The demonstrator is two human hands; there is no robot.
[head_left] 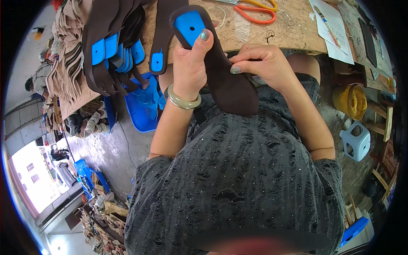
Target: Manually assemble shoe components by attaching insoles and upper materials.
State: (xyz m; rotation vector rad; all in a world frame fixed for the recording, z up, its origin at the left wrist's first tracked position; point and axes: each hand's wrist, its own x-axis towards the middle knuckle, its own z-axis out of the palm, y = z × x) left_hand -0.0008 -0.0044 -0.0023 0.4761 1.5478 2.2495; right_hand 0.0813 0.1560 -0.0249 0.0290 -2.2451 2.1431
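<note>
A dark brown shoe insole (pixel 231 87) with a blue heel pad (pixel 187 25) is held up over my lap, its pad end away from me. My left hand (pixel 192 63) grips it along the left side, thumb lying across the lower edge of the pad, fingers behind. My right hand (pixel 263 63) pinches thumb and forefinger together at the insole's right edge; whether anything small sits between them is hidden. Just left of my left hand, a second brown insole (pixel 163 38) with a small blue pad lies over the table edge.
Brown insoles with blue pads (pixel 112 55) and beige ones (pixel 68 51) are piled on the left. Orange-handled scissors (pixel 257 15), paper (pixel 333 32) and a pen lie on the wooden table (pixel 293 29). A blue bin (pixel 142 110), yellow bucket (pixel 350 102) and pale stool (pixel 356 140) stand below.
</note>
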